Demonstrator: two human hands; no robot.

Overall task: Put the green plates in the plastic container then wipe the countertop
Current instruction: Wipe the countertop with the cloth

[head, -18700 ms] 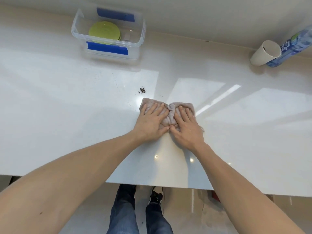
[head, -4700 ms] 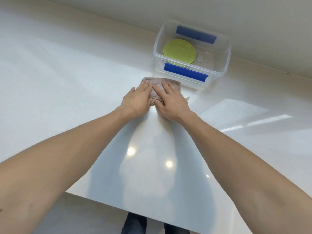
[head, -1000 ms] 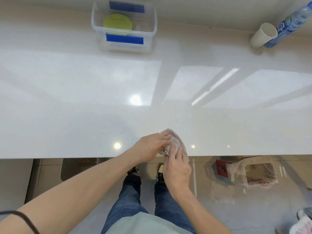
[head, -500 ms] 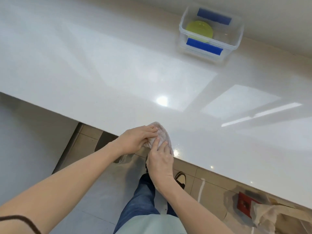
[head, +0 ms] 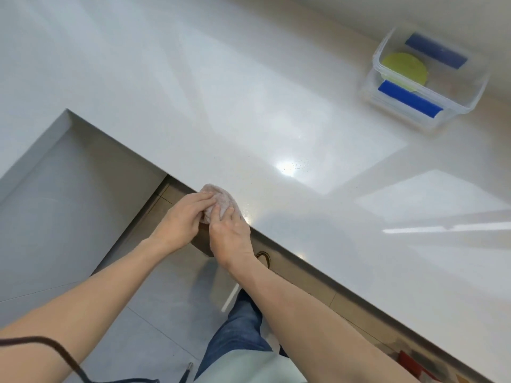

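Observation:
The green plates [head: 402,68] lie stacked inside the clear plastic container [head: 470,105] with blue clips, at the far right of the white countertop [head: 193,92]. A bunched pinkish cloth [head: 222,199] sits right at the counter's front edge. My left hand [head: 184,217] and my right hand [head: 231,233] both grip it, fingers curled over the cloth, wrists hanging off the edge over the floor.
A few tiny dark specks [head: 297,165] show in the glare on the counter beyond the cloth. A lower grey surface [head: 55,203] steps down at the left. My jeans-clad leg [head: 237,333] and the tiled floor are below the edge. A dark cable [head: 55,352] crosses my left forearm.
My view has swung left, so the container now sits at the far right. Both hands stay bunched on the cloth at the front edge, as half a second ago.

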